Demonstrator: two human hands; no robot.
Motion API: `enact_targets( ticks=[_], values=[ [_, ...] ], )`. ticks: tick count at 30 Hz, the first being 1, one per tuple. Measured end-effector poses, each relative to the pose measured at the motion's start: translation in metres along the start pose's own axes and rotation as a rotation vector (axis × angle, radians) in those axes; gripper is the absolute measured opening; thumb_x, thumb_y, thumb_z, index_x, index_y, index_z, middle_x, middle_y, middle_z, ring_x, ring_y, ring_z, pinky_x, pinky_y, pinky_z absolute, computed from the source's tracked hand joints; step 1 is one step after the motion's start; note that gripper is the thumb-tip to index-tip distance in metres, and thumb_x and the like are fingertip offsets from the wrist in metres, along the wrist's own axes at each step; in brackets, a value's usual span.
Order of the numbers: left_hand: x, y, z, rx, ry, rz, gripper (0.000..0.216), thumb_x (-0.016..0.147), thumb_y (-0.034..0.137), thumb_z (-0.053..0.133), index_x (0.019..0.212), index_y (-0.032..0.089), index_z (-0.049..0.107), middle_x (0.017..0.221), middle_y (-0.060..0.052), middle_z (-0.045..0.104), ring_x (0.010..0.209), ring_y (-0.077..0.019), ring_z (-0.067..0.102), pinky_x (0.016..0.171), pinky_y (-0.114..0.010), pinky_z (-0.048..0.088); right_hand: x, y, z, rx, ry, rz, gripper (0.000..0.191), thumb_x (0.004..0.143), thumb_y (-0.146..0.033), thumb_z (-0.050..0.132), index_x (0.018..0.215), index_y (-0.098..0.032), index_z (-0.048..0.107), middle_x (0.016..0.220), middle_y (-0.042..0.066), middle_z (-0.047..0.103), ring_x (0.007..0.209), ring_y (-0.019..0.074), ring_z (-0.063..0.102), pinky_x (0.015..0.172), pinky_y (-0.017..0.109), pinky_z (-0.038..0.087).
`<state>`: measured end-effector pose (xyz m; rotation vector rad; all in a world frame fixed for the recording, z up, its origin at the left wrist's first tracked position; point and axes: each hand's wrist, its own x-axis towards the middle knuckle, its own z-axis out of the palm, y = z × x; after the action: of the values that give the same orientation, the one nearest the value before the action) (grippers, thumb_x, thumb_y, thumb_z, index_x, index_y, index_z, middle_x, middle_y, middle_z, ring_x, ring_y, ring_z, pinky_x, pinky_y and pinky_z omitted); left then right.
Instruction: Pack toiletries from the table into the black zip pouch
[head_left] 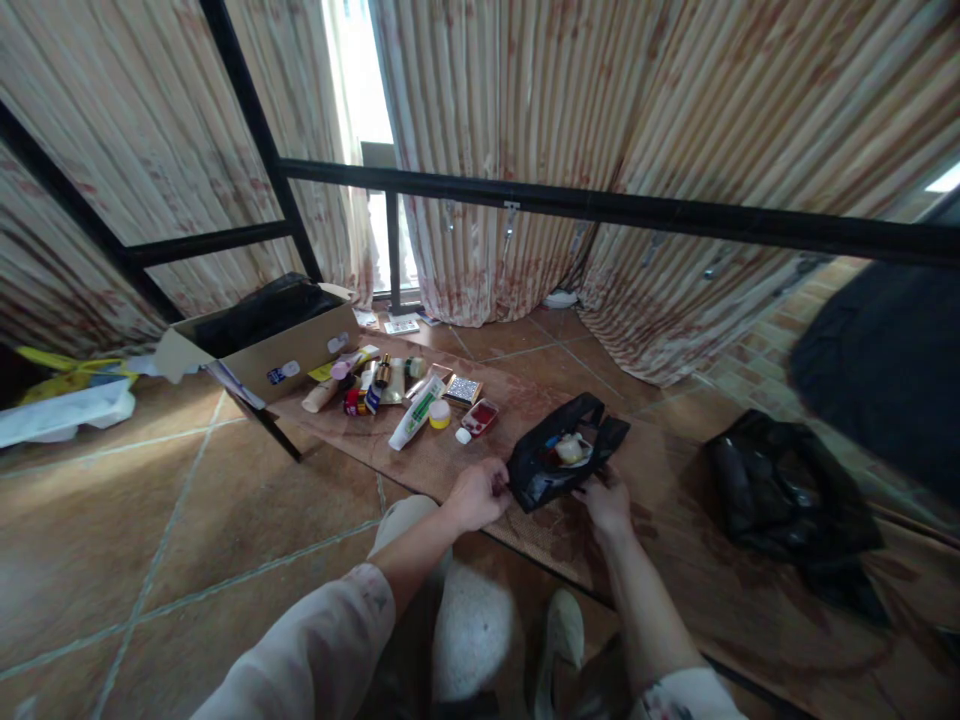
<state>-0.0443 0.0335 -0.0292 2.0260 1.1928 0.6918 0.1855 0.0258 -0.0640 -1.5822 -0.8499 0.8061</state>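
A black bag [546, 487] stands with its mouth open on the low brown table, and light-coloured items [571, 450] show inside it. My left hand [480, 493] is closed at the bag's left corner, its fingertips pinching the edge. On the near right side, my right hand [604, 500] grips the bag's lower edge, with its fingers partly hidden beneath it. Left of the bag lie a red-filled bottle with a white cap [480, 420], a yellow-and-white jar [439, 414], a white-and-green tube [417, 414] and a glittery case [463, 390].
Several cosmetic bottles [382, 372] cluster farther left, beside a cardboard box [300, 365] holding black material. A crumpled black plastic bag [780, 490] lies on the right. Behind the table runs a black metal rail [465, 190] before patterned curtains [510, 100].
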Motion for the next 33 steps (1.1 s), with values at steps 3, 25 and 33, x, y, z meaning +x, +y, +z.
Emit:
enact_targets(
  ticks=[3, 25, 33],
  values=[
    [0.002, -0.001, 0.000, 0.004, 0.070, -0.038, 0.031, 0.062, 0.017, 0.067, 0.091, 0.020, 0.052, 0.086, 0.000, 0.057, 0.073, -0.0146, 0.055, 0.067, -0.028, 0.045, -0.004, -0.003, 0.003, 0.024, 0.044, 0.097, 0.049, 0.062, -0.033, 0.059, 0.109, -0.018, 0.061, 0.084, 0.004, 0.069, 0.071, 0.0189, 0.065, 0.058, 0.028, 0.053],
    [0.006, -0.006, 0.001, 0.077, -0.089, -0.047, 0.072, 0.077, 0.038, 0.067, 0.139, 0.017, 0.038, 0.099, -0.007, 0.069, 0.088, -0.0229, 0.065, 0.079, -0.034, 0.051, -0.019, -0.022, 0.011, -0.093, -0.294, 0.053, 0.038, 0.067, -0.039, 0.063, 0.085, -0.008, 0.074, 0.068, 0.005, 0.071, 0.061, 0.0183, 0.061, 0.060, 0.028, 0.048],
    [0.009, -0.007, -0.001, 0.039, -0.089, 0.012, 0.040, 0.081, 0.022, 0.057, 0.120, 0.016, 0.055, 0.105, -0.008, 0.069, 0.094, -0.0234, 0.065, 0.086, -0.034, 0.050, -0.019, -0.019, 0.012, -0.132, -0.283, 0.090, 0.037, 0.068, -0.033, 0.057, 0.094, -0.010, 0.071, 0.070, 0.006, 0.071, 0.058, 0.0175, 0.063, 0.054, 0.027, 0.049]
  ],
)
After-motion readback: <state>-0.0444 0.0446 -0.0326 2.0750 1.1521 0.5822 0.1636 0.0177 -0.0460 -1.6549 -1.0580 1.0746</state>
